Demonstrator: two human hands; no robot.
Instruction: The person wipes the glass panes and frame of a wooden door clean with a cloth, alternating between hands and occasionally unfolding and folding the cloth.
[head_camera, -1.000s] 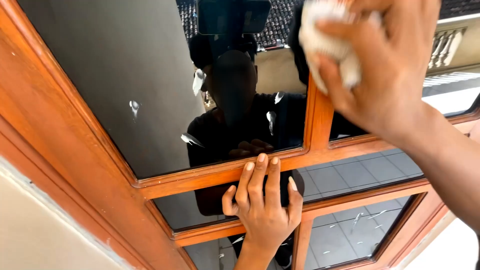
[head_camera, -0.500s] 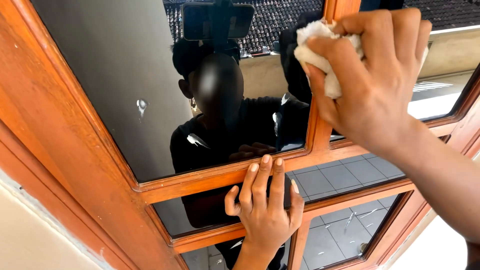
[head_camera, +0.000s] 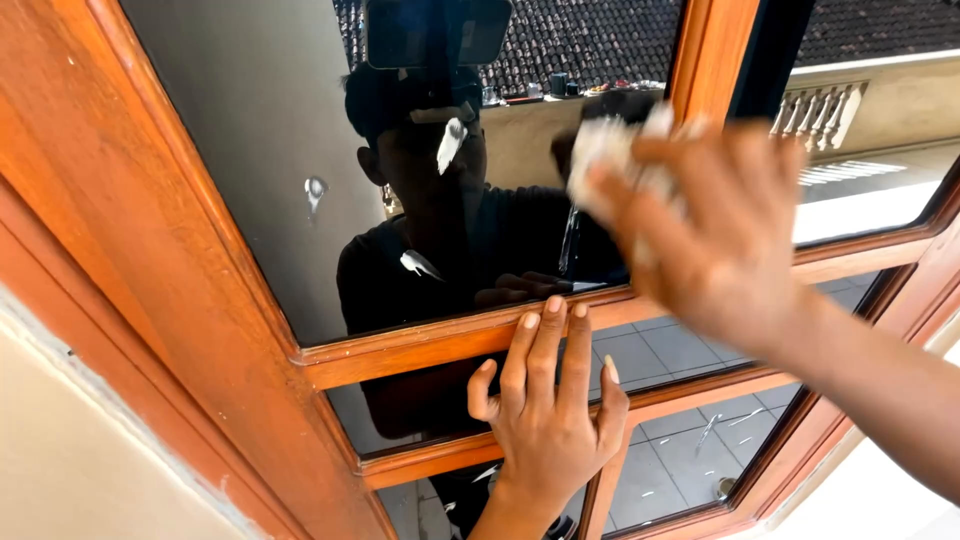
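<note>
Right now your right hand (head_camera: 720, 240) is closing its fingers around a crumpled white cloth (head_camera: 610, 160) and pressing it against the large upper pane (head_camera: 300, 120) of the window. That hand is blurred, so how tightly it is gripping is hard to make out, but the cloth is bunching out above and to the left of the fingers, touching the glass just left of the upright wooden bar (head_camera: 712, 50) that is dividing the panes. Your right forearm is running off toward the lower right edge of the view.

Your left hand (head_camera: 545, 420) is lying open and flat, holding nothing. Its fingers are spreading upward over the smaller pane (head_camera: 420, 410) below, with the fingertips (head_camera: 553, 305) resting on the horizontal wooden rail (head_camera: 400, 345) that is separating the upper pane from the lower one. The thumb is pointing out to the left.

Moving outward, several white smears and spots (head_camera: 315, 190) are showing on the upper pane, well to the left of the cloth. The dark glass is reflecting a person in a black top. Around the panes the orange-brown window frame (head_camera: 130, 260) is slanting across the left side, and a pale wall (head_camera: 60, 460) is sitting beyond it at the lower left. Lower panes at the bottom right are reflecting a tiled floor.
</note>
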